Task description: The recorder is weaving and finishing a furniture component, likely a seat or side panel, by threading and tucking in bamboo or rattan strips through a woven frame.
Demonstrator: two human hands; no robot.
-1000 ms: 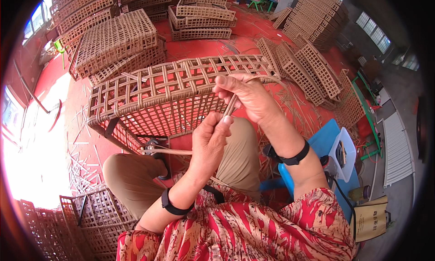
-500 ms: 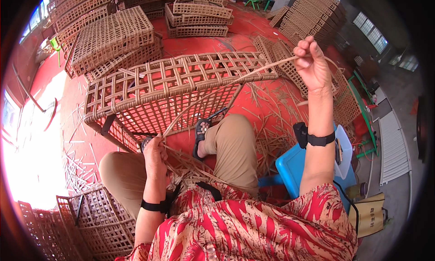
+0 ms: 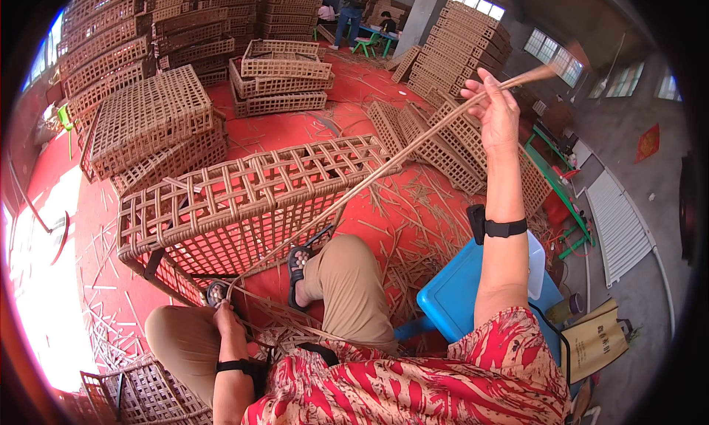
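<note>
A woven cane basket frame (image 3: 244,217) lies tilted on its side on the red floor before my knees, its openwork lattice showing. My right hand (image 3: 496,115) is raised high at the right, thumb and fingers closed on a long, thin tan cane strand (image 3: 362,177). Beyond that hand the strand's end is smeared by motion. From there it slants down across the basket to my left hand (image 3: 226,316), which is low by my left knee and closed around its lower part. More loose strands lie across my lap.
Stacked woven trays (image 3: 284,81) stand at the back, with a tall pile (image 3: 458,52) at far right. Cane scraps (image 3: 413,277) litter the floor. Beside my right arm sits a blue stool (image 3: 450,281). People are near a green table (image 3: 380,35) in the distance.
My right hand has stayed raised while the strand has swept up into a straighter line past it. My left hand has dropped lower and leftward. The view has tilted up, showing more of the room.
</note>
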